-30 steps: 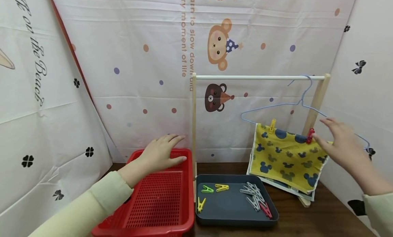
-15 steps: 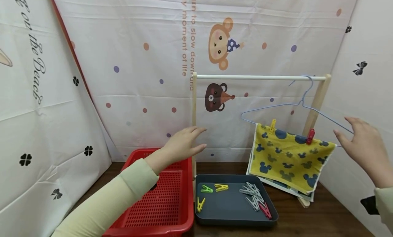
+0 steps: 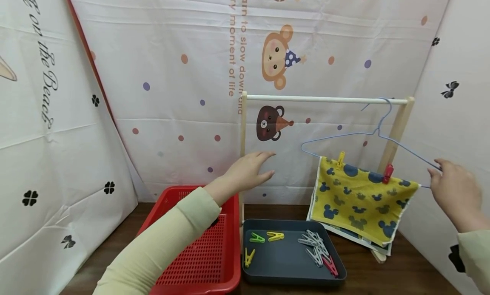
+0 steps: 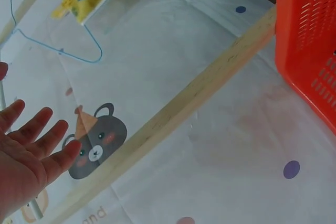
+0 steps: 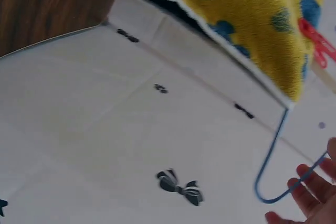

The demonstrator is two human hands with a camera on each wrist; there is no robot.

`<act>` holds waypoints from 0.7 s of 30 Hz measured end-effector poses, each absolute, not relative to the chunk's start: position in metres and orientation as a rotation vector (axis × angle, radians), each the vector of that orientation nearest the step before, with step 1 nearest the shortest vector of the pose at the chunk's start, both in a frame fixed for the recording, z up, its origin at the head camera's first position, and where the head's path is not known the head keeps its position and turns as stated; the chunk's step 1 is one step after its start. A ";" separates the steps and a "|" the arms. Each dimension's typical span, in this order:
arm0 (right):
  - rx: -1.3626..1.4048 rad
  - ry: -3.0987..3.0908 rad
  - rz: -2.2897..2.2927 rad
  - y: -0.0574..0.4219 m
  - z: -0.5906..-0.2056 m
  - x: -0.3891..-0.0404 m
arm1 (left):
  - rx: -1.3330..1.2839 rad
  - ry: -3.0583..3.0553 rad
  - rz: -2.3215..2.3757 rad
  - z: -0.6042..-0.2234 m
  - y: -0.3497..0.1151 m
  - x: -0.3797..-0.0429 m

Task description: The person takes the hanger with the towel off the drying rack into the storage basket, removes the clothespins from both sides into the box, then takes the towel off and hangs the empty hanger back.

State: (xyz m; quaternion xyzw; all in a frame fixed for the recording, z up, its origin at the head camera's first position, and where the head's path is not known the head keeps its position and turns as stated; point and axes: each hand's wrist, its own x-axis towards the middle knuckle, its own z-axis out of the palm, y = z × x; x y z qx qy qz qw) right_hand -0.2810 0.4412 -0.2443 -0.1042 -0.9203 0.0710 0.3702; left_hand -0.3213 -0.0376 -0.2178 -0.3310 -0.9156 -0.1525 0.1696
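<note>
A blue wire clothes hanger (image 3: 378, 131) hangs from the white bar near its right end. A yellow cloth (image 3: 356, 201) with blue mouse-head prints drapes over its lower wire, held by a yellow clothespin (image 3: 340, 160) and a red clothespin (image 3: 388, 174). My right hand (image 3: 457, 188) grips the hanger's right end; in the right wrist view the wire (image 5: 270, 200) runs between thumb and fingers. My left hand (image 3: 249, 171) is in the air in front of the rack's left post, fingers extended, touching nothing. In the left wrist view its fingers (image 4: 32, 129) are spread.
A wooden rack carries the white bar (image 3: 306, 99). The red basket (image 3: 191, 261) stands left, partly behind my left sleeve. Beside it a dark grey tray (image 3: 281, 254) holds green, yellow, grey and red clothespins. Patterned white sheets (image 3: 183, 91) enclose the brown tabletop.
My right hand has moved right, off the cloth's upper right corner, and has closed on the hanger's right end. My left hand has moved right and up, from over the basket toward the rack.
</note>
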 end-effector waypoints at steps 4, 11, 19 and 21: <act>-0.219 -2.308 0.194 0.448 -0.251 -0.284 | -0.918 -2.607 -0.453 -0.214 -0.034 -0.328; -0.171 -2.289 0.135 0.458 -0.260 -0.286 | -0.926 -2.625 -0.478 -0.215 -0.028 -0.335; -0.149 -2.237 0.063 0.462 -0.265 -0.289 | -0.958 -2.622 -0.440 -0.216 -0.019 -0.334; -0.146 -2.210 0.059 0.462 -0.266 -0.289 | -0.959 -2.622 -0.427 -0.215 -0.018 -0.332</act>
